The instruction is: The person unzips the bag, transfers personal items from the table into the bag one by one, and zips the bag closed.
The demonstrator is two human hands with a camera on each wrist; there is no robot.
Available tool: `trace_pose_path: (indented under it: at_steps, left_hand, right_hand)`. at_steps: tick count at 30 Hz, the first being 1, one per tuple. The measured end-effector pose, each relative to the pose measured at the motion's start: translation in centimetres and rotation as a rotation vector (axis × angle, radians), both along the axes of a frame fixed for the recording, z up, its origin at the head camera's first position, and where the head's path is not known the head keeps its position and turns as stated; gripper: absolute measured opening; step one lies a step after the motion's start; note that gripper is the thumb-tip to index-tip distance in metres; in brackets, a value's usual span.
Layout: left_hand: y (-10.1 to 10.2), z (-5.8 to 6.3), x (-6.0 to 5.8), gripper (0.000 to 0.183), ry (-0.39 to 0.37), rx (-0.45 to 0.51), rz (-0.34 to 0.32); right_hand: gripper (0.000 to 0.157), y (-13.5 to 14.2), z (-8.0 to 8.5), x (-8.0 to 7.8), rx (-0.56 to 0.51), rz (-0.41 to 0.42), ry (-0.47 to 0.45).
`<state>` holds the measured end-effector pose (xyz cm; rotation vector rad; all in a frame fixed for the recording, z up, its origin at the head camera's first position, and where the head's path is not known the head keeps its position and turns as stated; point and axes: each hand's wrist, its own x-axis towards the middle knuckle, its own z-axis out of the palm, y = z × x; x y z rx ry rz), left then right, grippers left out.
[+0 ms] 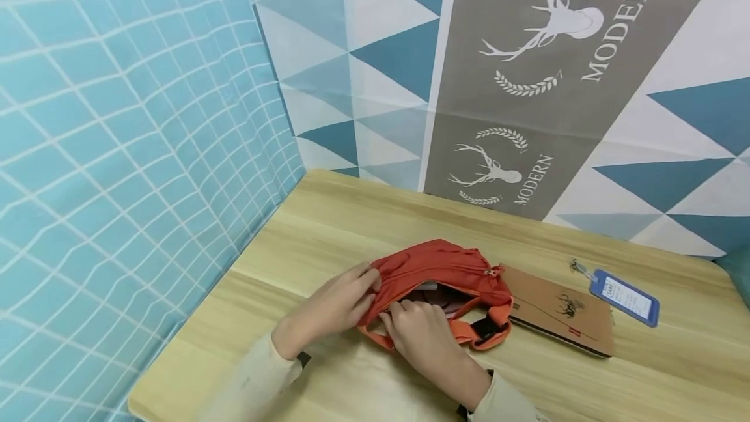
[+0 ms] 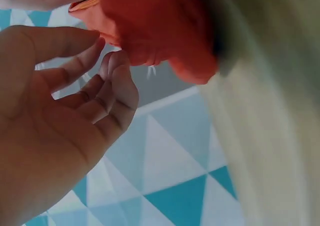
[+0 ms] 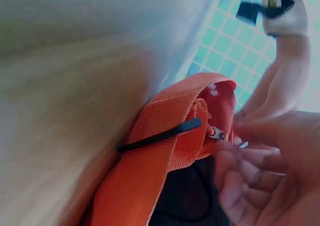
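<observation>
A red waist bag (image 1: 433, 262) with orange straps lies on the table, its zipped opening gaping towards me. At the bag's left end my left hand (image 1: 340, 298) pinches the red cloth between thumb and fingers; the left wrist view shows this hand (image 2: 75, 91) at the cloth's edge. My right hand (image 1: 424, 337) is at the opening's near edge. In the right wrist view its thumb and forefinger pinch the edge beside a metal zipper pull (image 3: 217, 133). Something pale and something dark show inside the bag, partly hidden by my right hand.
A brown notebook (image 1: 556, 311) with a deer print lies right of the bag, partly under it. Farther right is a blue card holder (image 1: 625, 297) with a metal clip. A black buckle (image 1: 485, 327) sits on the orange strap. Patterned walls border the wooden table (image 1: 281, 233).
</observation>
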<state>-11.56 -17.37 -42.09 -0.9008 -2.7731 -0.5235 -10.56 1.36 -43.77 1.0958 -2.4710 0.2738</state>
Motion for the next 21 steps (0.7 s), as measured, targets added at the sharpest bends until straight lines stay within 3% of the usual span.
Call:
trace_pose_path:
  at_steps: [5, 10, 14, 17, 21]
  left_hand:
    - [-0.1, -1.3, 0.4, 0.019, -0.040, 0.028, -0.018]
    - [0.0, -2.4, 0.8, 0.031, -0.052, 0.004, -0.005]
    - [0.0, -3.0, 0.9, 0.039, 0.070, 0.008, 0.014]
    - [0.0, -3.4, 0.8, 0.032, 0.174, 0.018, 0.019]
    - [0.2, -3.4, 0.7, 0.020, 0.237, 0.019, 0.012]
  right_hand:
    - [0.037, -0.8, -0.5, -0.1, 0.087, -0.123, -0.123]
    - [0.026, -1.0, -0.8, -0.3, 0.080, -0.111, -0.175]
    - [0.015, -0.7, -0.4, -0.4, 0.001, -0.061, -0.184]
    - [0.013, -0.3, 0.1, -0.7, -0.026, -0.035, -0.213]
    - [0.010, 0.5, 0.8, -1.1, -0.043, -0.010, -0.269]
